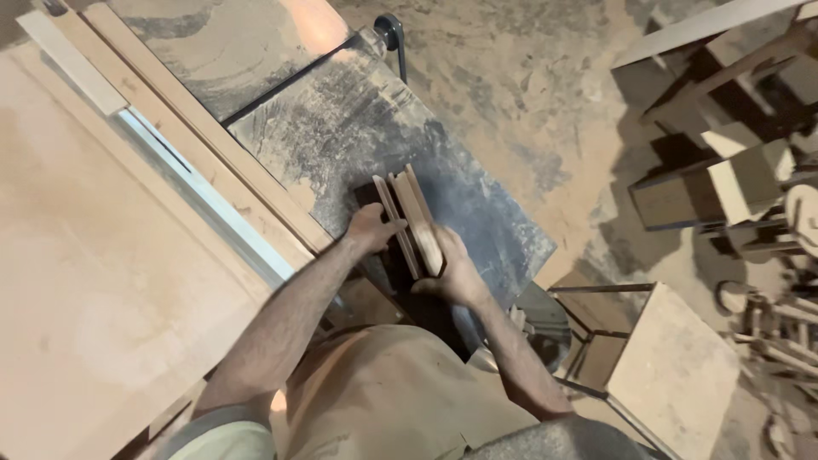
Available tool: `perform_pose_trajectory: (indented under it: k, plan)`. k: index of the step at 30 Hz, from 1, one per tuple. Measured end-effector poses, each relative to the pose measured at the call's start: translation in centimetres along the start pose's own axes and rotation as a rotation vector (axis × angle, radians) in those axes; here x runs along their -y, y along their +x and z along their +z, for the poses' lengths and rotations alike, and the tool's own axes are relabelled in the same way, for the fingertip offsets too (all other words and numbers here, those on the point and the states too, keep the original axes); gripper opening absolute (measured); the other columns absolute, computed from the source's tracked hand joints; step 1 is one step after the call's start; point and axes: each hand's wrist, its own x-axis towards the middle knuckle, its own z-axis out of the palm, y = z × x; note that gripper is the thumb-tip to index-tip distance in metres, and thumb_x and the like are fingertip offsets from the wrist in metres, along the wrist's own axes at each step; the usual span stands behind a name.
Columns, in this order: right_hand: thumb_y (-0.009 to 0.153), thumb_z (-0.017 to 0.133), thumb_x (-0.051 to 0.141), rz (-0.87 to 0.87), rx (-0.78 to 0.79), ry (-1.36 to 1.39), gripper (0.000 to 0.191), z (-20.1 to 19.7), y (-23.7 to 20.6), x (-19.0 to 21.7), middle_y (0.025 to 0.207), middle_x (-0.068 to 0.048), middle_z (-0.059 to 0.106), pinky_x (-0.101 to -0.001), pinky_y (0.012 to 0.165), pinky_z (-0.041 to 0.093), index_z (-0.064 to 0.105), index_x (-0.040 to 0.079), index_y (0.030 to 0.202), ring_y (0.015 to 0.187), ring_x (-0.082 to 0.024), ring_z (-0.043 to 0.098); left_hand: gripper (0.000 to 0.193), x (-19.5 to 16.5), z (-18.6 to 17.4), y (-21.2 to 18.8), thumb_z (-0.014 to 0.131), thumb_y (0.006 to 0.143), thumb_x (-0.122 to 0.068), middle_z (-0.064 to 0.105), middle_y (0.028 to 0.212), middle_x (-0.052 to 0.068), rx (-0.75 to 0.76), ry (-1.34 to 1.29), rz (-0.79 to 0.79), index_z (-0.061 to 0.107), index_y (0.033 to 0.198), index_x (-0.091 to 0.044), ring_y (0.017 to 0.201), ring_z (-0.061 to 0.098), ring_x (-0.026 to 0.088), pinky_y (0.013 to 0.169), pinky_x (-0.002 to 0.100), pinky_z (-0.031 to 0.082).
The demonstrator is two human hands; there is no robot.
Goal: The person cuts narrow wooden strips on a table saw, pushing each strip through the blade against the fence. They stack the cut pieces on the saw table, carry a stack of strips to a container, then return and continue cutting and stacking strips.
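Two or three thin wooden strips (411, 213) stand on edge together on the dusty dark metal machine table (358, 128). My left hand (372, 228) grips them from the left side, fingers wrapped onto the nearest strip. From the right and near end, my right hand (452, 266) clasps the same bundle. Both forearms reach forward from my body at the bottom of the view.
A long wooden fence and a pale rail (196, 196) run diagonally left of the strips. A large flat board (94, 273) fills the left. A metal-framed stool with a board top (673, 366) stands at the right. Wood offcuts (741, 170) pile up on the sawdust floor.
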Motion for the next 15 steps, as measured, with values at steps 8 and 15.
perform_pose_trajectory:
  k: [8, 15]
  plan:
    - [0.084, 0.086, 0.037, -0.051, -0.019, 0.015, 0.071, 0.8, -0.5, -1.8, 0.146, -0.018, 0.055, -0.0439, 0.103, 0.048, 0.054, 0.021, 0.146, 0.122, -0.04, 0.056, 0.031, -0.2, -0.7, -0.8, 0.071, 0.093, -0.03, 0.074, 0.074, 0.011, -0.109, 0.036, -0.013, 0.07, 0.092, 0.002, 0.059, 0.071, 0.016, 0.053, 0.031, 0.057]
    - [0.07, 0.087, 0.045, -0.118, -0.086, -0.214, 0.093, 1.2, 0.6, -0.8, 0.145, -0.035, 0.037, -0.0607, 0.102, 0.039, 0.048, 0.011, 0.147, 0.124, -0.055, 0.044, 0.03, 0.1, -3.3, -6.8, 0.067, 0.093, -0.027, 0.071, 0.073, 0.008, -0.482, -0.108, 0.193, 0.069, 0.101, 0.002, 0.062, 0.068, 0.018, 0.058, 0.036, 0.055]
